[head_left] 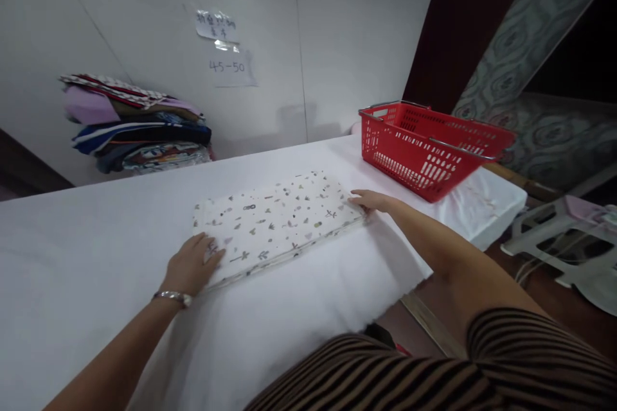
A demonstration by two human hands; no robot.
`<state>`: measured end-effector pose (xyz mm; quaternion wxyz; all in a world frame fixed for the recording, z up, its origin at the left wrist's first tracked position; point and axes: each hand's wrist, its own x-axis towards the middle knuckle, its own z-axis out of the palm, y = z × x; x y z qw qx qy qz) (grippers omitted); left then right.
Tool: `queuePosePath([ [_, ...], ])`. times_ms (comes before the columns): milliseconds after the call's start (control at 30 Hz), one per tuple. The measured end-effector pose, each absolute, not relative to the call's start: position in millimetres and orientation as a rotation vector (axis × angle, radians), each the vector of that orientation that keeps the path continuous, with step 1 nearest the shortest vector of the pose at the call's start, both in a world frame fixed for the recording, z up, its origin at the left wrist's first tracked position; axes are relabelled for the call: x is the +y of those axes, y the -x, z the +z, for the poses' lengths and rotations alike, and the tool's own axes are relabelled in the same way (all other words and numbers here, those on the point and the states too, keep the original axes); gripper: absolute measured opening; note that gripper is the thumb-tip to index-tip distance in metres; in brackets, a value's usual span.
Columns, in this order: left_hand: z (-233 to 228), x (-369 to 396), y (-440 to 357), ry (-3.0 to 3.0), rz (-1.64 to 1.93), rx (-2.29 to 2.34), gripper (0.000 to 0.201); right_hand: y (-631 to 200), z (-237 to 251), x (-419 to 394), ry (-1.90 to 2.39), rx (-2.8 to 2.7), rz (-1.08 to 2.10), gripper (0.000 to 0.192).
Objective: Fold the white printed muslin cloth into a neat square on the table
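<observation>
A folded white cloth [274, 218] with small printed shapes lies flat on the white table [87, 257]. My left hand [190, 264] rests palm down on the cloth's near left corner, fingers spread. My right hand [371, 200] lies flat against the cloth's right edge, fingertips on its corner. Neither hand grips the cloth. A bracelet circles my left wrist.
A red plastic basket [429, 148] with metal handles stands at the table's far right. A stack of folded coloured fabrics [137, 125] sits against the wall at the back left. Paper notes [226, 51] hang on the wall. A white stool-like frame [569, 244] stands right of the table.
</observation>
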<state>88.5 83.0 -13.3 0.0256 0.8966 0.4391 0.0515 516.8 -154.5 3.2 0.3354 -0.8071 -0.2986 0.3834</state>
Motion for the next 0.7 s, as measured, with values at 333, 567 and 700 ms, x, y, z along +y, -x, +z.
queuePosePath([
  [333,-16,64,-75,-2.728,0.199,1.369,0.051,-494,2,-194,1.859,-0.675,1.162,0.039],
  [567,-4,56,-90,-2.858,0.234,1.439,0.05,-492,-2,-213,1.521,-0.544,1.225,0.044],
  [700,14,16,-157,-2.916,0.369,1.089,0.045,-485,-8,-224,1.364,-0.533,1.161,0.068],
])
